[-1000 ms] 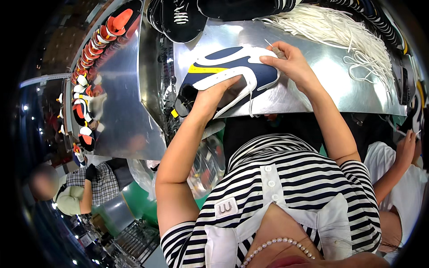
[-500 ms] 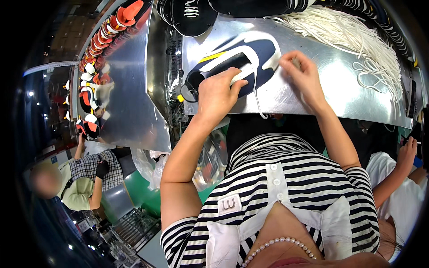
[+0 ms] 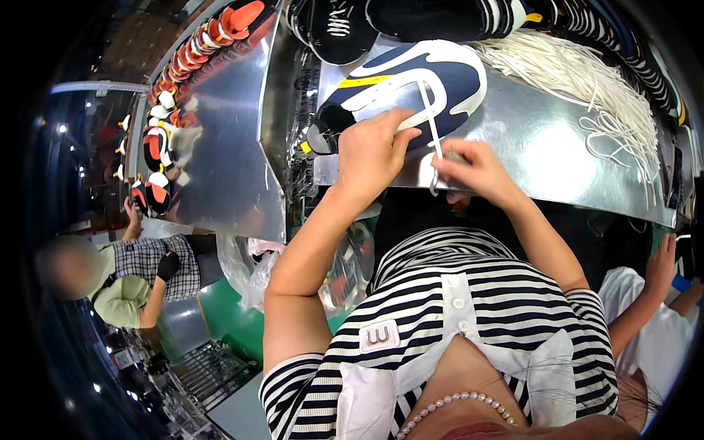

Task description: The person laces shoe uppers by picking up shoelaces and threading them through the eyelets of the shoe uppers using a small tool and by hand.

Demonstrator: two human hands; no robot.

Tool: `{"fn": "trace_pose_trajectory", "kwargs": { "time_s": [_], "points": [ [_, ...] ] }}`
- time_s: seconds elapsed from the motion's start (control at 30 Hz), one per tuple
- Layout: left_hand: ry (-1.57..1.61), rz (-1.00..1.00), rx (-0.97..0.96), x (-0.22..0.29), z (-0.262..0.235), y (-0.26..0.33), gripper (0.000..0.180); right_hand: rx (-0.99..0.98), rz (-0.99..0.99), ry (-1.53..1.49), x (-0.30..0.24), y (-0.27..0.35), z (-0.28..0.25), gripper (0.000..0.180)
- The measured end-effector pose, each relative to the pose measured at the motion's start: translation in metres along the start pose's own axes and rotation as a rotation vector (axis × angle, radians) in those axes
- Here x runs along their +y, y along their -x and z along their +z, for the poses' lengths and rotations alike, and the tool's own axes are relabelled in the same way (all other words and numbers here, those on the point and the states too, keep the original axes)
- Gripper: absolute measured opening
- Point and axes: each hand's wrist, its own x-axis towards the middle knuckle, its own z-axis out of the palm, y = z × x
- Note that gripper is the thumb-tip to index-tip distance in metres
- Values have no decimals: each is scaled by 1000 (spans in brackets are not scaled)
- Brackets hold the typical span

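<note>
A navy and white shoe upper [image 3: 467,72] with a yellow stripe lies on the metal table, its toe pointing to the upper right. My left hand [image 3: 372,152] grips the near edge of its opening, thumb and fingers closed on the white lace band. A white shoelace [image 3: 429,110] comes out of that band near the toe end and runs down toward me. With fingertips pinched together, my right hand [image 3: 478,170] holds this lace just off the near side of the shoe upper. The loose lace end hangs below, by the table edge.
A heap of white laces [image 3: 565,70] lies at the far right of the metal table [image 3: 524,158]. Black shoes [image 3: 341,33] stand along the back. On the left, a second metal table [image 3: 231,139] carries a row of orange and white shoe parts [image 3: 196,55]. Co-workers are at both sides.
My right hand has come down and left from beside the toe and has taken hold of the lace, which now runs straighter. My left hand keeps its grip on the shoe upper.
</note>
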Motion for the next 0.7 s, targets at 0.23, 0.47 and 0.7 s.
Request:
{"fn": "trace_pose_trajectory", "kwargs": {
  "time_s": [0.23, 0.47, 0.7],
  "points": [
    [-18, -17, 155, 3, -41, -12, 23, -43, -65, 726, 57, 86, -31, 16],
    [-59, 59, -82, 12, -15, -16, 25, 226, -139, 32, 12, 97, -23, 14],
    [-102, -26, -341, -7, 24, -6, 24, 463, -389, 37, -10, 6, -29, 20]
  ]
}}
